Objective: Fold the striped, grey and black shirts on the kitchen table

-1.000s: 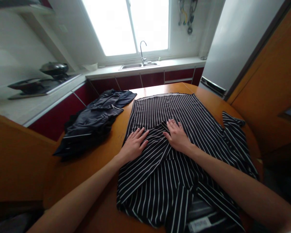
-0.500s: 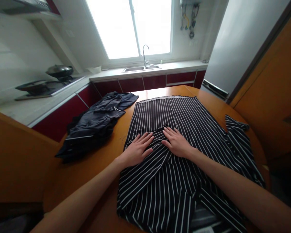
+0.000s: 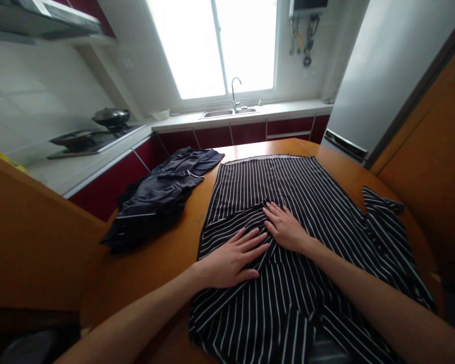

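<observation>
A black shirt with white stripes [image 3: 246, 187] is spread over the wooden table, its hem toward the window and its collar end near me. One sleeve lies folded diagonally across the body on the left; the other sticks out to the right. My left hand [image 3: 233, 258] rests flat on the folded sleeve, fingers spread. Just beyond it to the right, my right hand [image 3: 286, 227] lies flat at the sleeve's end, near the shirt's middle. Both palms are down on the cloth, and neither hand grips it.
Dark folded clothes [image 3: 155, 197] lie in a pile on the left of the round wooden table [image 3: 167, 273]. Beyond the table are a counter with a sink [image 3: 218, 114], a stove with a wok [image 3: 111, 117], and a fridge [image 3: 382, 76] at right.
My left hand has slid toward me and right along the folded sleeve. My right hand stays at about the same spot on the shirt. The camera view has shifted slightly.
</observation>
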A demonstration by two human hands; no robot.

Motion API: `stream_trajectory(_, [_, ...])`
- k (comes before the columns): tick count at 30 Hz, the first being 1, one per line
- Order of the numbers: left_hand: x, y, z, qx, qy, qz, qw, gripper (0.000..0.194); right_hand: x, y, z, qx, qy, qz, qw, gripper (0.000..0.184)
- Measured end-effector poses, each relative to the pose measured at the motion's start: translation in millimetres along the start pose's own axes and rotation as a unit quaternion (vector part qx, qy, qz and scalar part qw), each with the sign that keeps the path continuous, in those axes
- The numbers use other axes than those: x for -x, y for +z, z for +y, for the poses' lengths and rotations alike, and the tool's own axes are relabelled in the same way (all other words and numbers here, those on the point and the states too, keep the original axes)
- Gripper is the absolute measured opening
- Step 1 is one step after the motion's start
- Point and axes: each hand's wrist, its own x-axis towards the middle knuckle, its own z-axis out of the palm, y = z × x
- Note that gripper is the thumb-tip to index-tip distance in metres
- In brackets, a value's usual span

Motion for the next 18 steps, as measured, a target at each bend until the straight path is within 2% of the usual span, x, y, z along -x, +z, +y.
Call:
stream_trajectory(9, [7.7,-2.3,33.9,0.072,0.056,-0.045,0.995,0.081,-2.0,5.9,3.9,-0.015,-0.006,0.027,1.0,0.054])
stream_trajectory(18, [1.2,-7.0,28.3,0.091,0.085,-0.037,0.992,0.073,-2.4,0.9,0.8,-0.062,0.003,0.03,0.998,0.052])
